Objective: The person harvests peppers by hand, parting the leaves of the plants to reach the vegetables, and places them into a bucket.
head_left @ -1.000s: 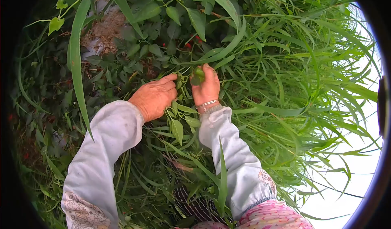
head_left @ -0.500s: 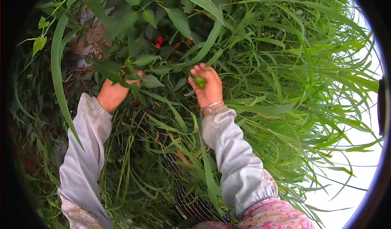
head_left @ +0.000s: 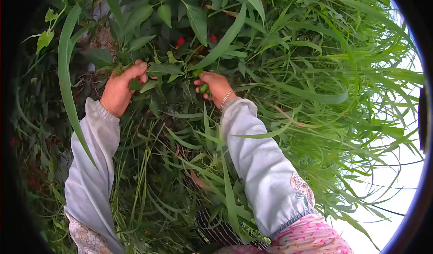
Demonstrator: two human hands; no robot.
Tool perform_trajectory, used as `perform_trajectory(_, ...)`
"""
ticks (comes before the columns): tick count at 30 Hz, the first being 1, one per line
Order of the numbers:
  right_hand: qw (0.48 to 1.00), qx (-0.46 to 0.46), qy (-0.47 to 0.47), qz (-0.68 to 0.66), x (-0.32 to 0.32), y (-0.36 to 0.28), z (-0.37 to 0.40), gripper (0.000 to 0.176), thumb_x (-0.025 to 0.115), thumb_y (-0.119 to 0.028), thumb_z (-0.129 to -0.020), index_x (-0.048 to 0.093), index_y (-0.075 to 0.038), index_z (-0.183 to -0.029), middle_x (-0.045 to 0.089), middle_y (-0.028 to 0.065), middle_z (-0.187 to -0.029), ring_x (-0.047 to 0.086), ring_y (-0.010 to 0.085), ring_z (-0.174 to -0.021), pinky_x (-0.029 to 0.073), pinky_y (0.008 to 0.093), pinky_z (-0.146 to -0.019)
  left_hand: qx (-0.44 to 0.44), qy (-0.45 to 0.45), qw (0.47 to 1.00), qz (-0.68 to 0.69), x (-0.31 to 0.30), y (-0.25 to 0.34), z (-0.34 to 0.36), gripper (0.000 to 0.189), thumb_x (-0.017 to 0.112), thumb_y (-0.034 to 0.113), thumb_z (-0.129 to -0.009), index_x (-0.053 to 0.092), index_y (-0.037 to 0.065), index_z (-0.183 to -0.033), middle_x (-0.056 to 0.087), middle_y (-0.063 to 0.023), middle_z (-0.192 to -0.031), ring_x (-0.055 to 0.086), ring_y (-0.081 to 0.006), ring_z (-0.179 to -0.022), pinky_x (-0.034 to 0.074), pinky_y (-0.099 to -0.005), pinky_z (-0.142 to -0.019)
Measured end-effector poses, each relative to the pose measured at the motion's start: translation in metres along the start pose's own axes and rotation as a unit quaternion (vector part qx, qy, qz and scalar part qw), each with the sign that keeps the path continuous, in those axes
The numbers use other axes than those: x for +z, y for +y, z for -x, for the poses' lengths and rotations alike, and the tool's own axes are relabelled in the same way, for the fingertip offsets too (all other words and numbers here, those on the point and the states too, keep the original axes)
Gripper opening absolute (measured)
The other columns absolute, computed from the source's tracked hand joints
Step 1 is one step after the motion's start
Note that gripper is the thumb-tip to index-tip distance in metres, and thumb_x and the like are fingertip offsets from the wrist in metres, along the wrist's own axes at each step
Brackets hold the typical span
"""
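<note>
My left hand (head_left: 118, 91) is closed around a leafy stem of the pepper plant (head_left: 164, 69), its thumb stretched along the leaves. Across from it, my right hand (head_left: 217, 87) holds green peppers (head_left: 204, 88) in its curled fingers. Its thumb and forefinger meet at another green pepper (head_left: 197, 73) beside the plant's thin stems. A bracelet circles the right wrist. Red peppers (head_left: 180, 42) show among the dark leaves beyond both hands.
Tall grass (head_left: 311, 73) crowds the right side, and a long blade (head_left: 66, 78) arches down over the left forearm. Bare soil (head_left: 103, 39) shows through at upper left. Striped dark cloth (head_left: 216, 227) lies low in the middle, beneath grass.
My right hand has moved left and turned from palm-up to reaching toward the stems, still holding green pepper. My left hand has shifted slightly up-left, its thumb now visible on the stem.
</note>
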State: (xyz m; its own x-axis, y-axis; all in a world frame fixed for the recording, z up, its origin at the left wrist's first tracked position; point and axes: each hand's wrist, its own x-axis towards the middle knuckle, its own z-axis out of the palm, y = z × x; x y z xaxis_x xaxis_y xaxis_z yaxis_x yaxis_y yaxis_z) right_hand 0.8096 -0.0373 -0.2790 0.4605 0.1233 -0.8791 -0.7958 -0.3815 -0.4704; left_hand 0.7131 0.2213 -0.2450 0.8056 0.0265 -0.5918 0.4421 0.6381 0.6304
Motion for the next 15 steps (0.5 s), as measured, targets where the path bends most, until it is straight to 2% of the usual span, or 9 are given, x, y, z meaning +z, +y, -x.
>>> perform_trajectory(3,0.996,0.016,0.040,-0.080,0.020,0.001,-0.007,0.020,0.055,-0.022,-0.086,0.053,-0.009,-0.101,0.061,0.0050,-0.085,0.056,0.0142,-0.065,0.036,0.0257,-0.051,-0.011,0.011,1.000,-0.002,-0.001,-0.002,0.005,0.022,0.062,0.022,-0.081,0.058,0.006,-0.095,0.054,0.0014,-0.073,0.048,-0.0080,-0.069,0.035,-0.0221,-0.063)
perform_trajectory(6,0.991,0.035,0.088,-0.098,0.032,0.007,-0.011,0.029,0.063,-0.029,-0.081,0.055,-0.011,-0.103,0.061,0.0029,-0.081,0.056,0.0128,-0.061,0.033,0.0224,-0.042,-0.010,0.016,1.000,0.001,0.002,-0.003,0.005,0.022,0.062,0.023,-0.081,0.058,0.006,-0.095,0.053,0.0015,-0.074,0.047,-0.0077,-0.070,0.034,-0.0217,-0.063)
perform_trajectory(7,0.991,0.012,0.100,-0.087,0.032,0.008,-0.009,0.028,0.065,-0.027,-0.080,0.055,-0.010,-0.100,0.060,0.0024,-0.079,0.056,0.0130,-0.062,0.035,0.0223,-0.042,-0.005,0.023,1.000,-0.002,0.000,-0.007,0.005,0.022,0.062,0.024,-0.081,0.058,0.006,-0.095,0.053,0.0016,-0.073,0.047,-0.0076,-0.070,0.033,-0.0216,-0.063)
perform_trajectory(10,0.981,-0.027,0.078,-0.174,0.030,0.018,0.006,0.024,0.063,-0.022,-0.081,0.055,-0.009,-0.099,0.060,0.0024,-0.079,0.056,0.0130,-0.062,0.037,0.0223,-0.043,-0.015,0.036,0.999,0.003,0.001,-0.010,0.007,0.022,0.061,0.024,-0.081,0.058,0.007,-0.094,0.053,0.0018,-0.074,0.046,-0.0078,-0.069,0.033,-0.0216,-0.064)
perform_trajectory(11,0.968,-0.040,0.100,-0.225,0.028,0.023,0.007,0.019,0.062,-0.018,-0.081,0.055,-0.009,-0.096,0.059,0.0024,-0.079,0.056,0.0127,-0.060,0.039,0.0231,-0.044,-0.017,0.038,0.999,0.009,0.002,-0.010,0.009,0.022,0.061,0.024,-0.081,0.058,0.007,-0.094,0.053,0.0019,-0.074,0.046,-0.0079,-0.069,0.033,-0.0217,-0.064)
perform_trajectory(14,0.954,-0.155,0.139,-0.217,0.039,0.024,0.035,0.017,0.062,-0.016,-0.081,0.056,-0.008,-0.095,0.058,0.0040,-0.078,0.054,0.0135,-0.063,0.039,0.0259,-0.047,-0.003,0.003,1.000,0.004,0.001,-0.014,0.008,0.021,0.061,0.024,-0.081,0.058,0.007,-0.094,0.053,0.0022,-0.076,0.046,-0.0083,-0.069,0.033,-0.0229,-0.063)
perform_trajectory(15,0.953,-0.160,0.126,-0.223,0.044,0.024,0.043,0.018,0.061,-0.018,-0.082,0.056,-0.007,-0.096,0.058,0.0033,-0.078,0.055,0.0129,-0.064,0.040,0.0260,-0.048,-0.007,0.010,1.000,0.005,0.000,-0.016,0.007,0.021,0.061,0.024,-0.081,0.058,0.007,-0.094,0.053,0.0022,-0.077,0.046,-0.0083,-0.069,0.033,-0.0232,-0.063)
